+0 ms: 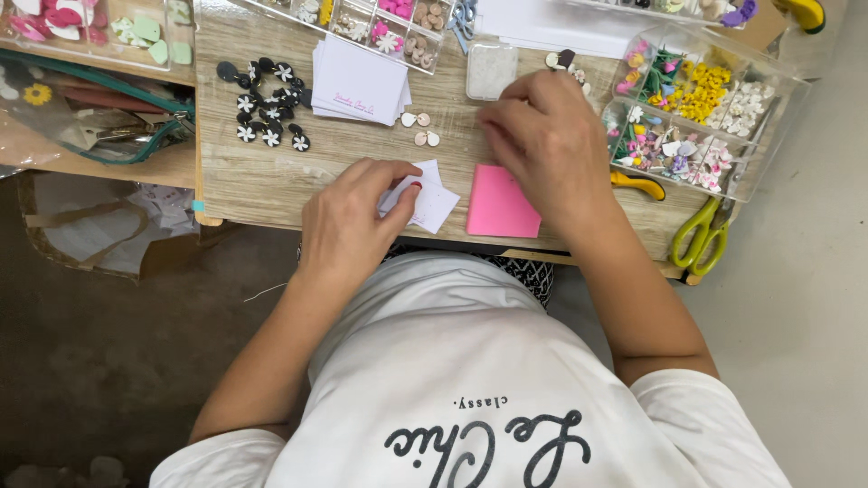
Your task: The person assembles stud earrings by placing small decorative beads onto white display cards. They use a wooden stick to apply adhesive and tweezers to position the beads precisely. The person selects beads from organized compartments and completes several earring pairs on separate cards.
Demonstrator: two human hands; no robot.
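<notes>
White cards are where the action is: the left hand (348,221) sits at the near edge of the wooden table (262,176), thumb and fingers pinched shut on a small white card (425,201) that lies on a few more of the same, right at the table's front rim. Over to the other side, the right hand (542,136) hovers knuckles-up, fingers curled down toward the tabletop just beyond a pink square card (499,203); whether those fingertips grip anything, I cannot tell, they are hidden under the hand. The pink card lies flat just beside the white ones, between the two hands. A few small pale oval pieces (419,129) rest on the wood near the right hand's fingertips. Further back, a stack of white printed cards (357,81) sits beside a cluster of black round pieces with white flowers (267,104). On the right, a clear compartment box (701,113) holds tiny flowers in yellow, pink, white and green, with green-handled scissors (701,237) at its near corner and a yellow-handled tool (637,183) just beside the right wrist. A small clear lidded box (491,68) stands behind the right hand.
</notes>
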